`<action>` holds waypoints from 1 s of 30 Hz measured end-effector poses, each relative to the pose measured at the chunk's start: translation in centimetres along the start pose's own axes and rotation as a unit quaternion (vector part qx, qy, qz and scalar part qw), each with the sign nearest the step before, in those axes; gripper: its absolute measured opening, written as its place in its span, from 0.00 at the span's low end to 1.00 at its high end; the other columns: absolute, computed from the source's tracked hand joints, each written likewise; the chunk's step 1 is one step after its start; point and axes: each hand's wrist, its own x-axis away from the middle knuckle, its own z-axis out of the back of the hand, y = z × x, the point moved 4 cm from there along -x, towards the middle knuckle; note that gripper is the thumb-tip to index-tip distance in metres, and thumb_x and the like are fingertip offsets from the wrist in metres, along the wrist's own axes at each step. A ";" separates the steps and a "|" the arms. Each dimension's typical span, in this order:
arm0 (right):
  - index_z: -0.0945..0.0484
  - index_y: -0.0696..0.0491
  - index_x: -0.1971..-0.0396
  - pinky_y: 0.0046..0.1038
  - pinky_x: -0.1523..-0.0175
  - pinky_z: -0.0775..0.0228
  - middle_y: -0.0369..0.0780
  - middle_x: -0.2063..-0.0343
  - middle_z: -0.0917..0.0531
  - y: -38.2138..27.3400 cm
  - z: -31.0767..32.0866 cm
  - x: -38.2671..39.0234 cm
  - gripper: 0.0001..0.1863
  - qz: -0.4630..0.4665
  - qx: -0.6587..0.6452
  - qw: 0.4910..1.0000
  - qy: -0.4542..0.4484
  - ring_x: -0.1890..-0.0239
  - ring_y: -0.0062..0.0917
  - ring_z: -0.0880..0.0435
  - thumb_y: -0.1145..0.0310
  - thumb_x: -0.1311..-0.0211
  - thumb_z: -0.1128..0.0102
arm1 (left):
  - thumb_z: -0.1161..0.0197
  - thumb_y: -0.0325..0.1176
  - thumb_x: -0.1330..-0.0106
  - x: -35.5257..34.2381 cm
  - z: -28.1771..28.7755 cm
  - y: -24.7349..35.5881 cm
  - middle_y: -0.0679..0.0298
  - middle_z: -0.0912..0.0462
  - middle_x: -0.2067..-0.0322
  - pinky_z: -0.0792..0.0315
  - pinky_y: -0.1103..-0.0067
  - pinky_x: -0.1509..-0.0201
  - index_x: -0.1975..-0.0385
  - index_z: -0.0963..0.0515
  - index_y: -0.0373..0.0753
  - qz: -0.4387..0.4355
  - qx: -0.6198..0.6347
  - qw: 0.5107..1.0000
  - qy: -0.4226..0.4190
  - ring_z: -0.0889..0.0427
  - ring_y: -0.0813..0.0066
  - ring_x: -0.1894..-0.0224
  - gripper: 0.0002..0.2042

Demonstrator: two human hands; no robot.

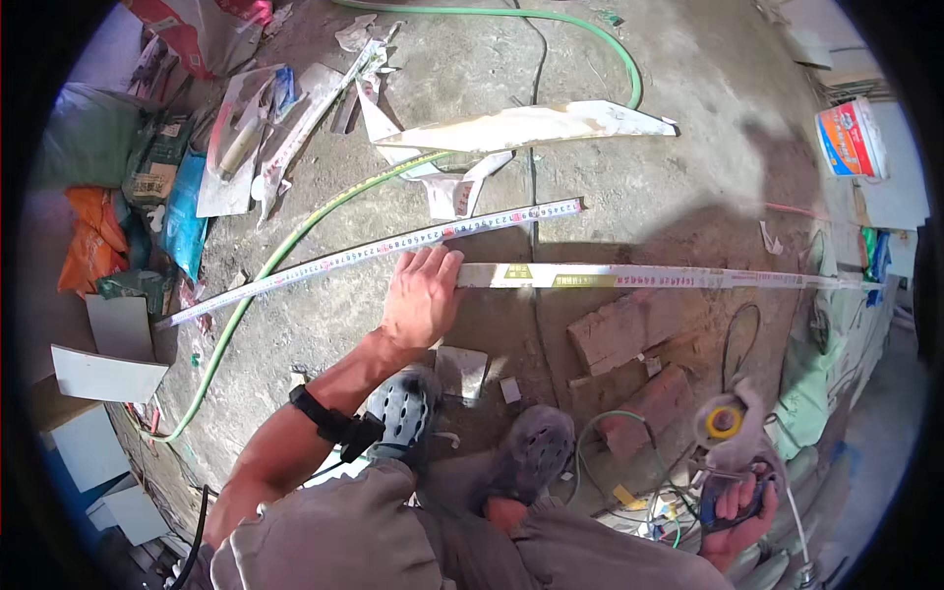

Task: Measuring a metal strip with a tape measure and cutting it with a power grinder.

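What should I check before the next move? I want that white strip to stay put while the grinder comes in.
1. Left hand pressing the end of the long white strip: ok.
2. Strip lying flat on the concrete floor: ok.
3. Right hand gripping the angle grinder: ok.
4. Grinder disc away from the strip: ok, it sits off by the bricks.
5. Grinder running: cannot tell.
6. Feet clear of the strip: ok.
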 end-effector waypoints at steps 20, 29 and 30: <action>0.26 0.59 0.62 0.21 0.79 0.38 0.34 0.82 0.25 13.5 -23.0 -8.2 0.06 0.133 0.329 0.905 -0.234 0.84 0.16 0.28 0.77 0.35 0.39 | 0.30 0.34 0.45 0.4 2.4 0.7 0.57 0.23 0.65 0.30 0.64 0.53 0.59 0.24 0.35 -0.023 0.010 0.999 -0.022 0.22 0.57 0.59 0.16; 0.26 0.58 0.66 0.20 0.79 0.37 0.34 0.84 0.25 14.7 -23.9 -8.2 0.05 0.158 0.366 0.891 -0.216 0.84 0.14 0.27 0.77 0.36 0.39 | 0.31 0.34 0.45 0.4 2.9 0.3 0.57 0.23 0.64 0.29 0.64 0.52 0.59 0.24 0.35 -0.021 0.005 0.999 -0.025 0.21 0.57 0.57 0.16; 0.26 0.58 0.66 0.20 0.79 0.37 0.34 0.84 0.25 14.9 -23.7 -8.1 0.05 0.159 0.369 0.890 -0.216 0.84 0.14 0.27 0.77 0.36 0.39 | 0.31 0.33 0.45 0.3 2.9 0.3 0.57 0.23 0.63 0.29 0.64 0.52 0.59 0.24 0.35 -0.025 0.010 0.999 -0.023 0.21 0.57 0.57 0.16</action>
